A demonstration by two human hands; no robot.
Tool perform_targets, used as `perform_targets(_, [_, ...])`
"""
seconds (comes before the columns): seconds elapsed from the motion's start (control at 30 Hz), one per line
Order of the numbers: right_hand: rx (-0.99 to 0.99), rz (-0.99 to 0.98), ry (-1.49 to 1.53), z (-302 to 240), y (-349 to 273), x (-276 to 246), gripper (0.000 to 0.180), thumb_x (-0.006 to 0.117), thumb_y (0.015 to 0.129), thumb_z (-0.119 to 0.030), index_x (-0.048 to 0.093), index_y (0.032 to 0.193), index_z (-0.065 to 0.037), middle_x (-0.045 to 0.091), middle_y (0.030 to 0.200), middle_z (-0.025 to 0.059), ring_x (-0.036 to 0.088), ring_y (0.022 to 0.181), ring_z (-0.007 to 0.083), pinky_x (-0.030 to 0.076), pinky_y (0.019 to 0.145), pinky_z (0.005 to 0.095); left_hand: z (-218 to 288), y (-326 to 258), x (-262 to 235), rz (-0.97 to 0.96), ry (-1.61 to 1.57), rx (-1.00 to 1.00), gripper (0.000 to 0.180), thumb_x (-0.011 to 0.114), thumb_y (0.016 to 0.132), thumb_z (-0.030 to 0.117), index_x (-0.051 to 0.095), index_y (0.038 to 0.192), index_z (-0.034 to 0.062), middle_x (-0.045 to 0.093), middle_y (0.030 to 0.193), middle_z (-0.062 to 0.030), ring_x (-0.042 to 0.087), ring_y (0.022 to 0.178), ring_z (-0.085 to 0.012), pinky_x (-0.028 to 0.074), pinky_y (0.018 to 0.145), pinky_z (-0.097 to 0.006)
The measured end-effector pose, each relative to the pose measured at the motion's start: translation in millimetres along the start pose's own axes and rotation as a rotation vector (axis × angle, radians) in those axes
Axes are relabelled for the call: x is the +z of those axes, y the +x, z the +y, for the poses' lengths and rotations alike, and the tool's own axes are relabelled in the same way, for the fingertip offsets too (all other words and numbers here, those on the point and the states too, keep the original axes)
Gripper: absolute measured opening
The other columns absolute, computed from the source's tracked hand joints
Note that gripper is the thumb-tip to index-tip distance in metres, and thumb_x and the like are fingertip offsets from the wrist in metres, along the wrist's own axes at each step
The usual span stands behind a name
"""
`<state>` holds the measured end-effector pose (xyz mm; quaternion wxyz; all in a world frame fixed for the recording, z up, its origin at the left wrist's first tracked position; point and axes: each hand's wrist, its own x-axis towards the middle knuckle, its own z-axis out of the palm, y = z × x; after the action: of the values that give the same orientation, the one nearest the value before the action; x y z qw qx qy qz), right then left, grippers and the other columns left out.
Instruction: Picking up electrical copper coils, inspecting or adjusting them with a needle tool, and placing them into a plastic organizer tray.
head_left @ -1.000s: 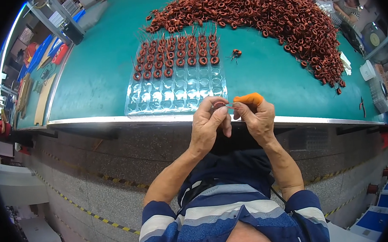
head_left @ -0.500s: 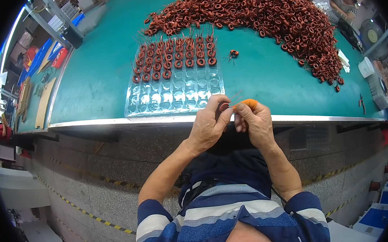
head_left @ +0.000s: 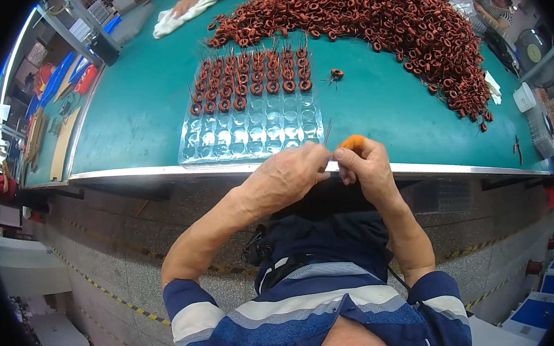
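My left hand [head_left: 290, 172] is closed at the table's front edge, its back turned up. The ring coil in it is hidden behind the fingers; only its thin wire leads [head_left: 328, 131] stick up above them. Close beside it, my right hand [head_left: 371, 166] is pinched, with an orange cover [head_left: 352, 142] on a finger. What its fingertips grip is too small to make out. Just beyond my left hand lies a clear plastic tray [head_left: 223, 138] with round pockets. Red-brown ring coils [head_left: 240, 103] with upright leads fill its far rows; the near pockets hold none.
A large heap of ring coils [head_left: 369, 18] curves across the back and right of the green table [head_left: 125, 119]. One loose coil [head_left: 336, 74] lies right of the tray. At the far left, another person's hand [head_left: 188, 2] rests on a white cloth [head_left: 192, 13]. Pliers [head_left: 517, 150] lie far right.
My left hand has turned over and its elbow has swung outward, hiding the coil. The leads now point more upward. Another person's hand with a white cloth has come in at the far side.
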<state>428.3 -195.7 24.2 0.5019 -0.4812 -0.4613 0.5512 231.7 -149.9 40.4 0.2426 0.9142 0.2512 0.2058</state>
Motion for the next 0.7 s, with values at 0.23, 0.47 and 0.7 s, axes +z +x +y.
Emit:
perform_targets(0.23, [-0.254,0.195,-0.059,-11.3,-17.0,21.8,0.016,0.067,0.089,-0.014,0.064,0.083,0.000,0.058,0.060,-0.0001,0.050,0.051,0.0045,0.037,0.046,0.0200,9.7,-4.7,24.8,0.257,-1.019,-0.173,0.031,0.061,0.094,0.018,0.044,0.113,0.0003,0.056,0.088,-0.0072,0.059,0.073,-0.0164,0.050,0.066,-0.030])
perform_targets(0.47, [-0.231,0.054,0.077,1.3,-3.6,12.8,0.018,0.069,0.089,-0.016,0.063,0.087,0.001,0.061,0.067,0.0011,0.049,0.052,0.0048,0.038,0.047,0.0187,6.3,-5.3,35.2,0.301,-1.332,-0.120,0.038,0.050,0.099,0.020,0.035,0.128,0.0006,0.054,0.087,-0.0082,0.056,0.074,-0.0163,0.047,0.068,-0.028])
perform_targets(0.7, [-0.268,0.141,0.017,-1.6,-7.4,22.0,0.022,0.070,0.088,-0.020,0.066,0.092,0.001,0.066,0.073,0.0028,0.055,0.058,0.0068,0.043,0.052,0.0208,5.0,-10.7,31.3,0.306,-1.162,-0.149,0.042,0.051,0.098,0.015,0.033,0.133,0.0017,0.053,0.084,-0.0072,0.053,0.074,-0.0147,0.046,0.070,-0.028])
